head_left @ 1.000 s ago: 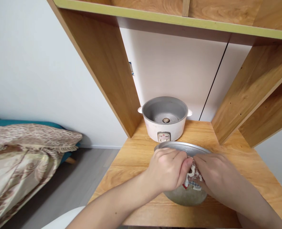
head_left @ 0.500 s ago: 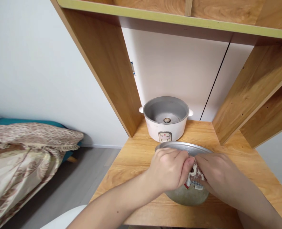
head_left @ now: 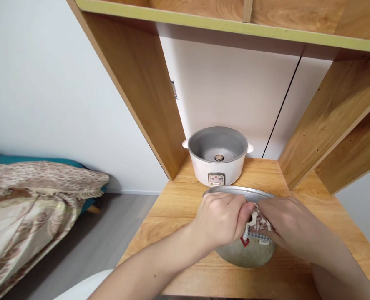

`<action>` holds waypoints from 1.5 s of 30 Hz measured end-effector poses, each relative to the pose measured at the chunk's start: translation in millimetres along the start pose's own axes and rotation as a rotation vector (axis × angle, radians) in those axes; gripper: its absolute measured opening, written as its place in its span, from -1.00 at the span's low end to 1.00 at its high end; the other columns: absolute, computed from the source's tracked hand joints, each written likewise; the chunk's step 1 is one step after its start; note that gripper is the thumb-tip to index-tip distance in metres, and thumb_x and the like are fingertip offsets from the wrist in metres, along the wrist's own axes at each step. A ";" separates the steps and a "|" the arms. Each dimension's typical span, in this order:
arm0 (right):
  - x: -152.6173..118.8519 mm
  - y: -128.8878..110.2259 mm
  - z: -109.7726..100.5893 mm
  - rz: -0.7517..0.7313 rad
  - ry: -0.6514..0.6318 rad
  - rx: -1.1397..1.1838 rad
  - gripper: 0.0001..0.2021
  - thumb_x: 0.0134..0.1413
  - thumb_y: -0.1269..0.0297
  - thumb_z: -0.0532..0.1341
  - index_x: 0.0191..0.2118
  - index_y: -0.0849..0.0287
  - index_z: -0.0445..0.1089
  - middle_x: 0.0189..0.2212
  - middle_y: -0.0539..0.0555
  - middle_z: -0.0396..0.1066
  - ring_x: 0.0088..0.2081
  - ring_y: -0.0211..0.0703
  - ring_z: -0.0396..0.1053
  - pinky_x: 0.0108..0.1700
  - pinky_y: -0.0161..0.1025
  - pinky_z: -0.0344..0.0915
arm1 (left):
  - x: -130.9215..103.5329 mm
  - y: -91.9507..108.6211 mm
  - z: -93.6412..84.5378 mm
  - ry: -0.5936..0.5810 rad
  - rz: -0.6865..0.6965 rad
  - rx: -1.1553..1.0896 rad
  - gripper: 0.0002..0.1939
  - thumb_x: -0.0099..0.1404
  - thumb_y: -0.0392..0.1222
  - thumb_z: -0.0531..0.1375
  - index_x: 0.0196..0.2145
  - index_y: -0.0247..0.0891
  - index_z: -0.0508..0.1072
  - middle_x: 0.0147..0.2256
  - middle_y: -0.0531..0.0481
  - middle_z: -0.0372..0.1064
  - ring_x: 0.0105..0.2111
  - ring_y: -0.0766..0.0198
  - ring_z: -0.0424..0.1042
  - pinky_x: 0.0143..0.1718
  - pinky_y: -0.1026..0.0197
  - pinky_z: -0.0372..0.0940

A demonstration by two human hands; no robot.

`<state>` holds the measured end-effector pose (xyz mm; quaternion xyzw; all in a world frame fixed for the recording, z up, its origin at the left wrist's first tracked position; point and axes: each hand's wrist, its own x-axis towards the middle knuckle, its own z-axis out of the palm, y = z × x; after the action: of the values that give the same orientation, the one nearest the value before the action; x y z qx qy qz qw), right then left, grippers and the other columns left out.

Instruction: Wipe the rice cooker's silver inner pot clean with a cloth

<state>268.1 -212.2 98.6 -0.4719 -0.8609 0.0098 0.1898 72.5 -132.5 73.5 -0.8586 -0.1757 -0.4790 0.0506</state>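
Observation:
A silvery metal pot (head_left: 247, 256) stands tilted towards me on the wooden desk. My left hand (head_left: 224, 216) is closed at the pot's near rim, holding one side of a patterned brown and white cloth (head_left: 260, 221). The other side of the cloth is gripped by my right hand (head_left: 286, 218), whose fingertips are hidden inside the pot. A red tag and a white label hang from the cloth against the pot's outer wall. Behind the pot is a white rice cooker (head_left: 200, 170), without a lid, its grey inside and round centre piece showing.
The wooden desk (head_left: 178, 208) has upright boards (head_left: 141, 83) on both sides and a yellow-edged shelf (head_left: 203, 21) above. Further left, a patterned cloth (head_left: 47, 179) covers a teal piece of furniture. Something white and rounded (head_left: 84, 285) shows at the bottom edge.
More of the cloth and its tags now shows between my hands. Both hands have shifted slightly, and the pot's bottom edge sits slightly higher.

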 end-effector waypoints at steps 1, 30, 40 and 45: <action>0.1 0.3 -0.6 0.001 -0.001 0.002 -0.62 0.58 0.12 0.05 -0.35 0.11 0.24 -0.48 -0.04 0.38 -0.50 -0.19 0.24 -0.44 -0.15 -0.06 | -0.1 -0.5 0.1 -0.001 -0.002 0.000 -0.47 0.59 -0.23 -0.07 -0.58 -0.19 0.30 -0.69 0.09 0.26 -0.71 0.34 0.22 -0.61 0.17 0.07; 0.9 -4.6 11.5 0.005 0.068 -0.034 -0.78 0.43 0.43 0.14 -0.33 0.13 0.26 -0.47 -0.02 0.36 -0.49 -0.18 0.27 -0.41 -0.19 0.03 | 1.1 -2.5 0.6 0.003 -0.013 -0.005 -0.49 0.56 -0.27 -0.06 -0.58 -0.18 0.29 -0.69 0.08 0.25 -0.72 0.32 0.19 -0.61 0.16 0.07; 1.5 -4.4 9.9 0.017 0.047 -0.040 -0.78 0.43 0.39 0.14 -0.34 0.12 0.27 -0.48 -0.02 0.38 -0.50 -0.19 0.27 -0.42 -0.19 0.03 | 0.8 -2.5 0.1 -0.010 -0.024 -0.002 -0.50 0.56 -0.27 -0.05 -0.58 -0.17 0.27 -0.69 0.09 0.25 -0.71 0.32 0.18 -0.62 0.17 0.07; 2.4 -3.4 9.3 0.027 0.035 -0.032 -0.78 0.40 0.43 0.15 -0.35 0.12 0.27 -0.49 -0.04 0.37 -0.51 -0.19 0.26 -0.43 -0.18 0.01 | 1.6 -1.9 -1.1 -0.017 -0.031 0.001 -0.50 0.56 -0.27 -0.05 -0.59 -0.16 0.27 -0.69 0.09 0.26 -0.71 0.33 0.19 -0.62 0.18 0.06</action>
<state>261.1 -210.6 91.4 -0.4865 -0.8511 -0.0097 0.1971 71.7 -130.6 75.2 -0.8599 -0.1896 -0.4721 0.0422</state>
